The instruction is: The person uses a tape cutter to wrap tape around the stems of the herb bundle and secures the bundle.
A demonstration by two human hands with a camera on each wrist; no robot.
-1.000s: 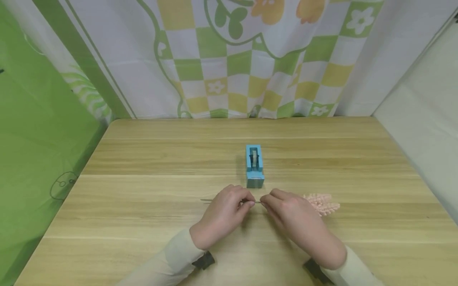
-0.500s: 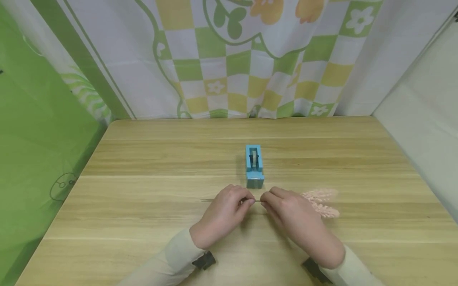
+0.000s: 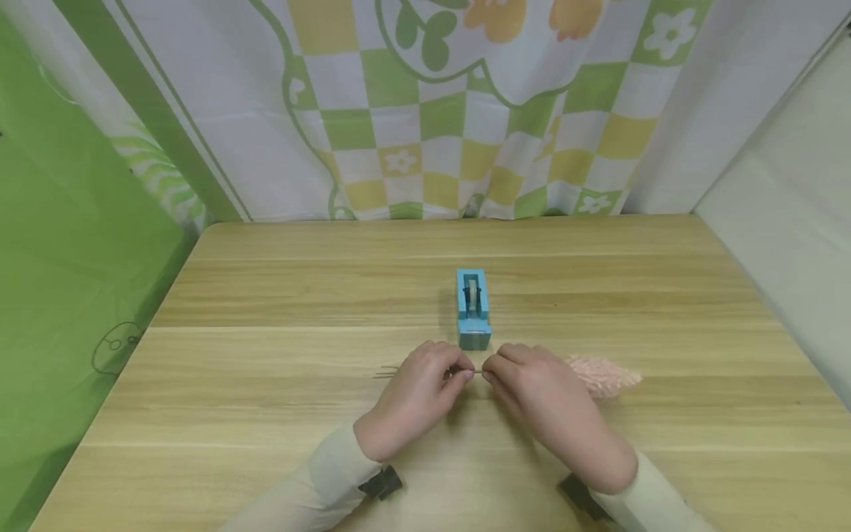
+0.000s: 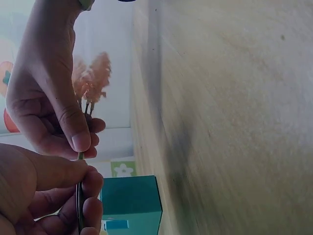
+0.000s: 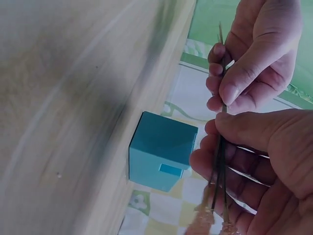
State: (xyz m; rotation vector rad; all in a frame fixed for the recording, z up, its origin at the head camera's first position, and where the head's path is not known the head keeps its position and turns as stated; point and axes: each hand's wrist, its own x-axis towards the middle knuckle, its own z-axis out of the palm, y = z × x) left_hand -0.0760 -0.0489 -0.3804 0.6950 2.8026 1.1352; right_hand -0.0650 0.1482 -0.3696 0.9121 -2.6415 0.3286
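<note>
Pink flower sprigs on thin dark stems lie across both hands, held above the table. My left hand pinches the stems between thumb and fingers, and their bare ends stick out to its left. Close beside it, my right hand pinches the same stems nearer the pink heads, which show past its far side. Only a short piece of stem is visible between the fingertips. In the right wrist view, several stems run together along the right fingers. Just beyond the hands stands a blue tape dispenser.
The wooden table spreads around the hands. Behind it hangs a checked, flowered curtain. A green cloth borders the left side, and a pale cloth the right.
Both hands stay almost in place while the stems turn between the fingers. The pink heads, apart half a second ago, now overlap in one bunch; the stem ends have fanned out.
</note>
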